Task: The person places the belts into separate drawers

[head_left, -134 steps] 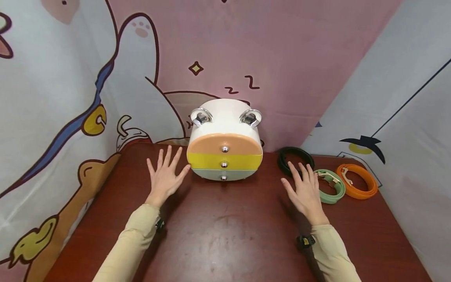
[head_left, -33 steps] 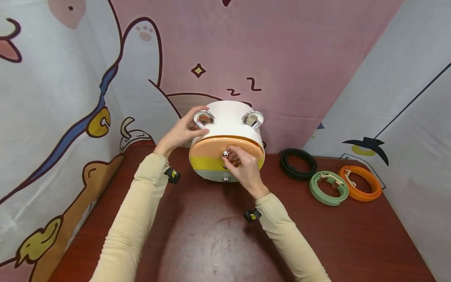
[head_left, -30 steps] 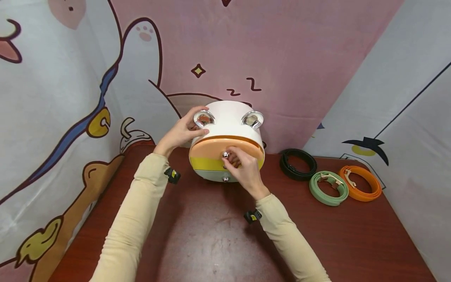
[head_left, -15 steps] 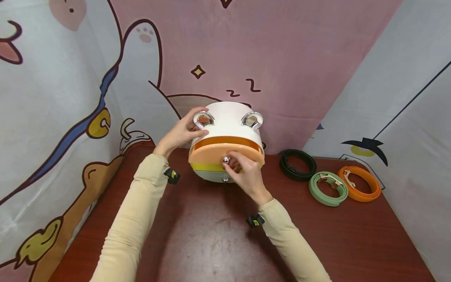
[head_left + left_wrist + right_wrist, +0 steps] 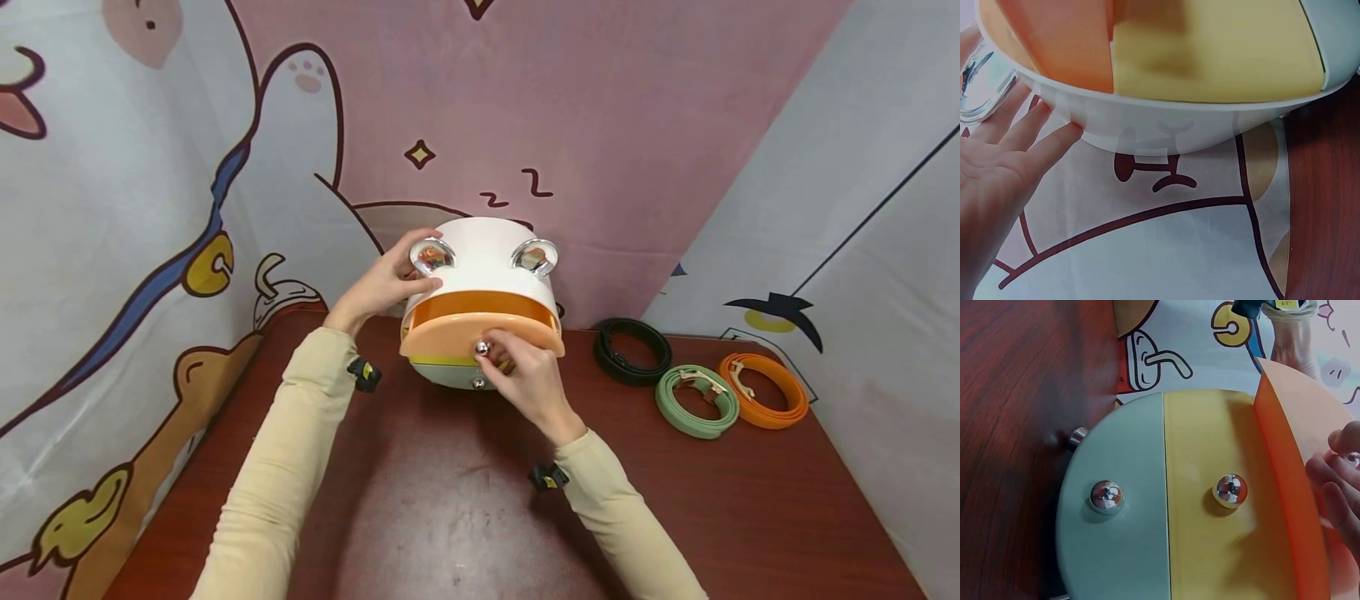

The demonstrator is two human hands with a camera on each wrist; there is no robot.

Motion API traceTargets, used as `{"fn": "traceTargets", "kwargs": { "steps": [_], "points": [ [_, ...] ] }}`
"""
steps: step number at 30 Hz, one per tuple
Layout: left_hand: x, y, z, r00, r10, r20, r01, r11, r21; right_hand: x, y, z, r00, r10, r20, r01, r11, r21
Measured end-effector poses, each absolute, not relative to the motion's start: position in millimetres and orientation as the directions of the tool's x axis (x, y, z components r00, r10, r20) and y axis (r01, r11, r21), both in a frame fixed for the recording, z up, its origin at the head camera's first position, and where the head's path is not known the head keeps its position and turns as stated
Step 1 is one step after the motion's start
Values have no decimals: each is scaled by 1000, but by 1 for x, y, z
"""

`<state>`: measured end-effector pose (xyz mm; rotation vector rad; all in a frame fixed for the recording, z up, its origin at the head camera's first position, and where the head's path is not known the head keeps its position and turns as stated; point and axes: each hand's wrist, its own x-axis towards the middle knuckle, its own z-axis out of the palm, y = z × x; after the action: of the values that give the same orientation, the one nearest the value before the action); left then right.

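Note:
A small white storage box (image 5: pixel 487 271) with a rounded top and two silver eye-like rings stands against the backdrop. My left hand (image 5: pixel 382 282) steadies its left side, thumb and index finger on either side of the left ring (image 5: pixel 432 257). In the left wrist view, straight fingers of that hand (image 5: pixel 1016 137) press on the white shell. My right hand (image 5: pixel 528 371) pinches the silver knob (image 5: pixel 482 347) of the orange top drawer (image 5: pixel 442 337), which is pulled partly out. Below it, the yellow drawer (image 5: pixel 1210 437) and pale green drawer (image 5: pixel 1129 550) are closed.
Three rolled belts lie to the right on the dark red table (image 5: pixel 450 500): a black one (image 5: pixel 606 362), a green one (image 5: pixel 690 427) and an orange one (image 5: pixel 780 414). A printed cartoon cloth (image 5: pixel 637 125) rises behind and beside the table.
From resting apart over the table, both hands have come to the box. The right hand has drawn the orange drawer steadily outward, widening its gap; the left hand has held its place lately.

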<state>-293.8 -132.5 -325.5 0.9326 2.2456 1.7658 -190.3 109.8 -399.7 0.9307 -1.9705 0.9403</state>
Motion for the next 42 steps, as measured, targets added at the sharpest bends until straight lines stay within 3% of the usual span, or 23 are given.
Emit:
{"fn": "traceTargets", "kwargs": {
  "steps": [42],
  "points": [
    [-292,-132,-327,-778,551,301,383,38,923,-158,116,-400,-392,-346,853,-882,405,-241]
  ]
}}
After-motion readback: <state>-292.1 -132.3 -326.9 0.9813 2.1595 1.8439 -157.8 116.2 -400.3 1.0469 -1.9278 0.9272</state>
